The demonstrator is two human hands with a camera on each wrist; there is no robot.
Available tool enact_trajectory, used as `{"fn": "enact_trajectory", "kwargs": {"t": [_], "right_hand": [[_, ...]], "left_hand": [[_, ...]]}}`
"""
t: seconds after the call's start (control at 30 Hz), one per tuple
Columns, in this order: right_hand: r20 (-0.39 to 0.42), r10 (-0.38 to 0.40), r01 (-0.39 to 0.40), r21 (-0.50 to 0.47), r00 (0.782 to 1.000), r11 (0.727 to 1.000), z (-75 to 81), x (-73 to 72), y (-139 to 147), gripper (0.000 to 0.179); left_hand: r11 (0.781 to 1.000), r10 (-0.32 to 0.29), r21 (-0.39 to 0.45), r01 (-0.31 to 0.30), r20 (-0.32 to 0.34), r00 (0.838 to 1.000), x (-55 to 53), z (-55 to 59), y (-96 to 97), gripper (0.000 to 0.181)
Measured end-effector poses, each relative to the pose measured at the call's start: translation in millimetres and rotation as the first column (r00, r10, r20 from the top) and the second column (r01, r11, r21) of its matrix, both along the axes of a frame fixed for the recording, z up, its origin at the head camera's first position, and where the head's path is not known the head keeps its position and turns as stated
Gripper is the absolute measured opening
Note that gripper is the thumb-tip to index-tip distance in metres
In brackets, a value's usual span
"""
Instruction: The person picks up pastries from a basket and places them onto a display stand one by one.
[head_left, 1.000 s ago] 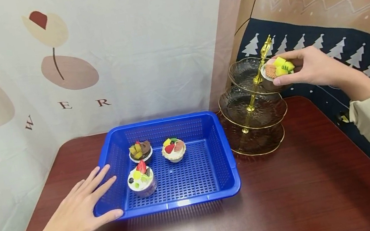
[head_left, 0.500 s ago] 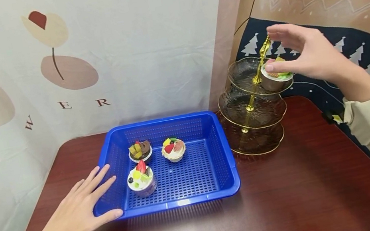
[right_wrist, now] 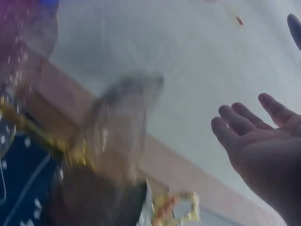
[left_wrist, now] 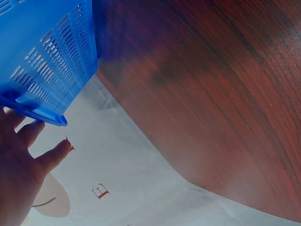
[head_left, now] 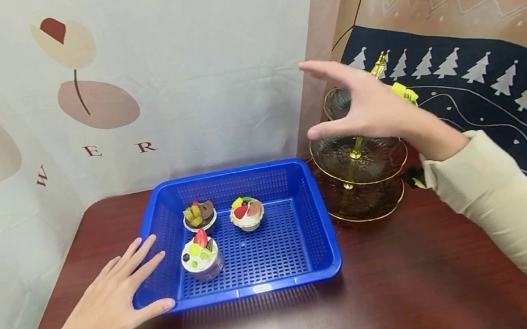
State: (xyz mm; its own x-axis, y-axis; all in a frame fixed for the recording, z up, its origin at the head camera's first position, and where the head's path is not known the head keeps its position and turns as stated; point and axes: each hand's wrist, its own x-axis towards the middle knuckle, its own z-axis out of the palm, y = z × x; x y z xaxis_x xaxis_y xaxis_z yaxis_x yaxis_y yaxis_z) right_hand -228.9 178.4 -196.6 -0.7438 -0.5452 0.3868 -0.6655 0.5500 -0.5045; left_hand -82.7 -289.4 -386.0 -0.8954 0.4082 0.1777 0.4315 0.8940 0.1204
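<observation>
My left hand [head_left: 110, 306] rests with spread, straight fingers on the left rim of a blue plastic basket [head_left: 287, 282]. Inside the basket are a chocolate fruit tart [head_left: 200, 216], a cream fruit tart [head_left: 248, 214] and a cup dessert with a strawberry on top [head_left: 202, 256]. My right hand [head_left: 373, 104] is in the air before the upper part of a three-tier stand [head_left: 361, 157], thumb and fingers wide apart and holding nothing. Behind that hand, a dessert with yellow fruit pieces [head_left: 404, 92] sits on the top tier, mostly hidden.
Basket and stand share a dark red wooden table [head_left: 391, 282], the stand to the right of the basket. A pale printed cloth [head_left: 207, 70] hangs behind them. On the right is a dark cloth with white trees [head_left: 476, 67].
My right hand released the yellow-fruit dessert on the top tier, then moved left away from it with fingers spread. The left hand and the basket have stayed still.
</observation>
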Motion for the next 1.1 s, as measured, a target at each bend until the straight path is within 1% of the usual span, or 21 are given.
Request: {"fn": "enact_trajectory", "kwargs": {"t": [0.2, 0.37, 0.53, 0.7, 0.8, 1.1], "right_hand": [[0.088, 0.112, -0.112, -0.003, 0.990, 0.994, -26.1, -14.7, -31.1, 0.090], [0.171, 0.161, -0.158, -0.031, 0.972, 0.987, -47.4, -21.7, -52.4, 0.088], [0.219, 0.184, -0.180, -0.038, 0.958, 0.983, -66.5, -24.5, -70.5, 0.087], [0.269, 0.191, -0.200, 0.004, 0.944, 0.980, -86.6, -25.5, -87.5, 0.088], [0.300, 0.200, -0.214, 0.015, 0.933, 0.977, -95.8, -25.5, -96.7, 0.087], [0.356, 0.197, -0.223, 0.035, 0.914, 0.974, -109.3, -28.8, -119.7, 0.084]], "left_hand": [[1.000, 0.012, 0.005, -0.012, 0.021, 1.000, 0.3, -0.1, 0.5, 0.082], [1.000, 0.007, 0.012, -0.007, 0.023, 1.000, 0.3, -1.0, 0.4, 0.081], [1.000, 0.008, 0.015, -0.009, 0.023, 1.000, 0.4, 0.0, 0.3, 0.081], [1.000, 0.005, 0.017, -0.006, 0.028, 1.000, 0.0, 0.9, 0.3, 0.081], [1.000, 0.006, 0.020, -0.007, 0.032, 0.999, 0.2, 0.7, 0.4, 0.081], [1.000, 0.001, 0.020, -0.002, 0.021, 1.000, -0.2, -0.5, 0.6, 0.080]]}}
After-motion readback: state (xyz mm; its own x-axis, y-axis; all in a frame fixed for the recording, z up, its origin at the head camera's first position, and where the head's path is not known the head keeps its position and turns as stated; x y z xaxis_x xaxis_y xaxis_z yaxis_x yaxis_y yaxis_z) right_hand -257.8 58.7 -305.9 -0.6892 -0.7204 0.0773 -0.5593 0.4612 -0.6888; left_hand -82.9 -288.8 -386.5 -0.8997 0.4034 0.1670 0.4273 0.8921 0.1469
